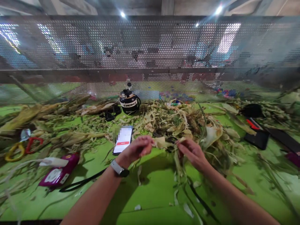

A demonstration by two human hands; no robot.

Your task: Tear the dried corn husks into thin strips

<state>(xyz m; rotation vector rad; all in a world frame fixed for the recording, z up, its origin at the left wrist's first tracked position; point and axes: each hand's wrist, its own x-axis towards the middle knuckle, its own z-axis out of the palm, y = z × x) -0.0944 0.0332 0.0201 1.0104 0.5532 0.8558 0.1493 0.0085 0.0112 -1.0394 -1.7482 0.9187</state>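
A pale strip of dried leaf (pixel 161 142) stretches between my two hands above the green table (pixel 150 193). My left hand (pixel 138 149), with a grey-banded watch on its wrist, pinches the strip's left end. On the right, my right hand (pixel 191 151) has its fingers closed on a bunch of leaf strips (pixel 179 165), which hangs down toward the tabletop. Behind my hands lies a heap of dry, curled leaf scraps (pixel 168 120). Just beyond my left hand is a phone (pixel 123 139) with a lit screen.
A black bottle (pixel 129 102) stands at the back before a perforated metal screen (pixel 150 47). At left lie a magenta device (pixel 59 172) with a cable and scissors (pixel 15 152) with yellow and red handles. A black flat object (pixel 257 138) lies at right among leaves.
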